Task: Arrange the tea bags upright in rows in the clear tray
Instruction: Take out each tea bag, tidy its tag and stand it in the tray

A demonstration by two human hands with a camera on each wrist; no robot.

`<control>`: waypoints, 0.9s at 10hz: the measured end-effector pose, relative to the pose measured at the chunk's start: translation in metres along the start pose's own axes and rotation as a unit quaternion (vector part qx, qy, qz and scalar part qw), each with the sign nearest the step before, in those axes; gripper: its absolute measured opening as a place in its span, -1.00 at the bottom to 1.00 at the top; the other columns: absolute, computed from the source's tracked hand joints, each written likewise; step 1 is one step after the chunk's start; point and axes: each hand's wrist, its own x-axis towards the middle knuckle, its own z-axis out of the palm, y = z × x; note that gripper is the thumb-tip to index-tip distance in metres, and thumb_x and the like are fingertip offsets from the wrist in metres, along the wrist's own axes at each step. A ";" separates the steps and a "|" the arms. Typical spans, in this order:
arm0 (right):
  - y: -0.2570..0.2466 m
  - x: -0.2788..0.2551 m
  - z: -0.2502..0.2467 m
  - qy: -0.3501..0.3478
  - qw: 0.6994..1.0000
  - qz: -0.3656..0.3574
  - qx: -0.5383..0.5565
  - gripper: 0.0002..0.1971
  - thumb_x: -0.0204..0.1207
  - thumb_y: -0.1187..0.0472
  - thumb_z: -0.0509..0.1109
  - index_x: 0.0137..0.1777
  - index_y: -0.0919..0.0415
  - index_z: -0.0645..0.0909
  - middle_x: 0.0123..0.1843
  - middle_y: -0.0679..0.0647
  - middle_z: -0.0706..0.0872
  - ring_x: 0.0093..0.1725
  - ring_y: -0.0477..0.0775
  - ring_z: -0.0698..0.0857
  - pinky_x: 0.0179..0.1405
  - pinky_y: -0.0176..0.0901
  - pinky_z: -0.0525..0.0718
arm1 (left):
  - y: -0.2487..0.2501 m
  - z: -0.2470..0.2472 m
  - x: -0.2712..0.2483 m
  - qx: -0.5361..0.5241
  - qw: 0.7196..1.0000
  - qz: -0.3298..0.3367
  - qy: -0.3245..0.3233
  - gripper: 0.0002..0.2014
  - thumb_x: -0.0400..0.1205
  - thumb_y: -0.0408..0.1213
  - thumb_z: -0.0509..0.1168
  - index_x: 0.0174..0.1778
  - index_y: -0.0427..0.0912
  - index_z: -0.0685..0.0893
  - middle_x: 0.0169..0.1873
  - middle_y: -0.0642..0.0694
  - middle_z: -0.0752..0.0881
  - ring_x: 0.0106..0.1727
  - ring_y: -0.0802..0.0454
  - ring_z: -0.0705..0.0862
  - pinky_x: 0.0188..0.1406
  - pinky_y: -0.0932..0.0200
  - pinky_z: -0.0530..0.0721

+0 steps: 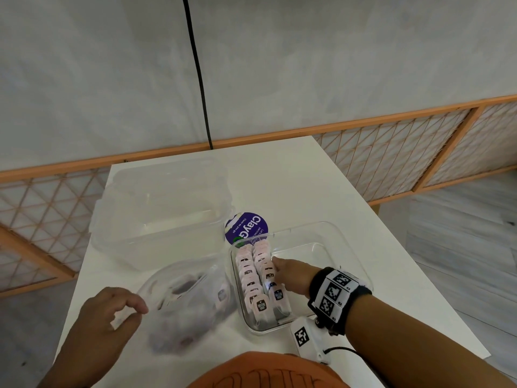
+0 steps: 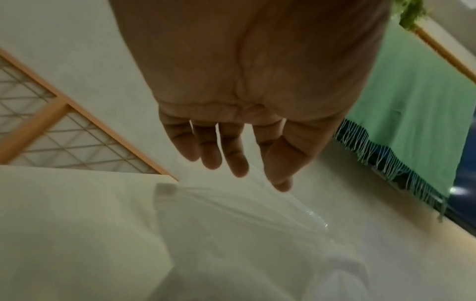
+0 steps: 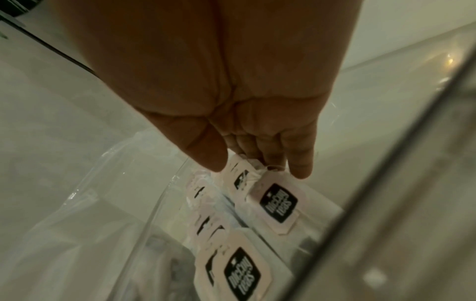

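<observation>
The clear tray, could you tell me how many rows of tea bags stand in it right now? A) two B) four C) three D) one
A: the head view shows two rows of tea bags side by side along the left wall of the clear tray, with the right hand beside them.

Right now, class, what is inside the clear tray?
Inside the clear tray stand two rows of tea bags, tags up, along its left side. The right hand touches them, covering some; the rest looks bare.
</observation>
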 end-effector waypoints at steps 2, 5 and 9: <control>0.002 0.003 -0.007 0.032 0.999 0.023 0.025 -0.51 0.57 0.22 0.21 0.51 0.13 0.29 0.03 -0.09 0.52 0.08 0.03 0.51 0.13 -0.14 0.41 | -0.010 0.004 -0.002 0.010 1.000 -0.015 0.011 -0.68 0.26 -0.26 0.32 -0.21 0.29 0.73 -0.02 0.25 0.61 -0.01 0.42 0.57 -0.18 0.70 0.39; -0.014 0.011 -0.024 0.068 0.995 0.035 0.070 -0.56 0.63 0.32 0.24 0.51 0.28 0.42 0.52 0.23 0.44 0.08 -0.03 0.55 -0.05 -0.15 0.56 | -0.026 0.011 -0.002 -0.005 1.000 -0.025 0.002 -0.44 0.44 -0.62 0.43 -0.17 0.32 0.69 -0.07 0.03 0.66 0.03 0.42 0.55 -0.12 0.52 0.50; -0.011 0.008 -0.020 0.050 0.995 0.074 0.041 -0.54 0.63 0.29 0.19 0.54 0.29 0.36 0.48 0.27 0.50 0.43 0.29 0.53 -0.24 -0.28 0.50 | -0.024 0.015 -0.001 -0.039 0.999 -0.033 0.002 -0.42 0.45 -0.62 0.42 -0.13 0.35 0.65 -0.09 0.03 0.65 0.02 0.42 0.54 -0.08 0.05 0.51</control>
